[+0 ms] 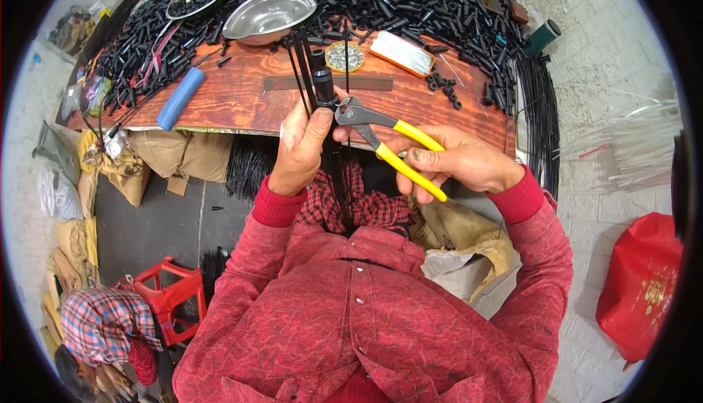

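My left hand (296, 146) is closed around an upright bundle of thin black rods with a thick black plastic sleeve (323, 84); it looks like an umbrella frame. The bundle's lower end hangs below the table edge, in front of my lap. In my right hand (469, 157) is a pair of end-cutting pincers (366, 116) with yellow handles and a dark metal head. Its jaws are at the base of the sleeve, beside my left thumb. I cannot make out what, if anything, lies between the jaws.
A heap of black plastic tubes (366, 0) covers the wooden table's (238, 102) far side. A steel bowl (271, 15), a round dish of small metal parts (345, 56), an orange-rimmed tray (403, 53) and a blue cylinder (181, 99) lie nearer. A person (110, 322) is beside a red stool (176, 297).
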The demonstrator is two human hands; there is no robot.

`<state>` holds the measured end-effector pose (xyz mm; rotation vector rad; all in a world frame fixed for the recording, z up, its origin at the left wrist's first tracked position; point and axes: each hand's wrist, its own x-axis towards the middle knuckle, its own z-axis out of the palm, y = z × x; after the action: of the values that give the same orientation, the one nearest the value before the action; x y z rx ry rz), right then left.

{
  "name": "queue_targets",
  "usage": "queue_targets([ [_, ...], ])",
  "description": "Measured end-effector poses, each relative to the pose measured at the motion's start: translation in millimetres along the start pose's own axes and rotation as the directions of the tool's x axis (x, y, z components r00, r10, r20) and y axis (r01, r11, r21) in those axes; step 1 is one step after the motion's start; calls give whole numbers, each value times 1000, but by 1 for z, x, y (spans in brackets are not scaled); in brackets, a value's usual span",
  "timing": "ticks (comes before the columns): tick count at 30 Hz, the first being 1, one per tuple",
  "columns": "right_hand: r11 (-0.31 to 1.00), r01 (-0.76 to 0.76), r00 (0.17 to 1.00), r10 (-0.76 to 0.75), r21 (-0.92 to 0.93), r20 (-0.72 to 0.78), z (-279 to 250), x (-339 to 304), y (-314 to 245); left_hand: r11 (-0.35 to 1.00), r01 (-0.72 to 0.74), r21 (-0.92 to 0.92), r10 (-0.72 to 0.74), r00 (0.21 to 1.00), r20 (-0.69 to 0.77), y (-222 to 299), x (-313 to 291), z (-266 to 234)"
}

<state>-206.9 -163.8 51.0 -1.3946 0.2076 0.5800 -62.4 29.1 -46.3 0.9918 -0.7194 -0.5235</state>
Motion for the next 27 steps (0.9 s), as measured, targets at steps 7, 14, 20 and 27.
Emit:
queue_targets([
  [7, 998, 56, 996, -54, -16, 73, -12, 12, 24, 1000, -16, -10, 16, 1000, 10, -4, 0, -3],
  [14, 999, 28, 998, -27, -21, 60, -11, 5, 8, 998, -45, 46, 45, 999, -6, -3, -1, 0],
  [20, 996, -29, 999, 31, -85, 21, -11, 1, -11, 999, -40, 23, 40, 999, -7, -3, -3, -1],
  [27, 998, 37, 998, -34, -58, 44, -11, 11, 7, 1000, -21, -14, 21, 1000, -15, -5, -3, -3],
])
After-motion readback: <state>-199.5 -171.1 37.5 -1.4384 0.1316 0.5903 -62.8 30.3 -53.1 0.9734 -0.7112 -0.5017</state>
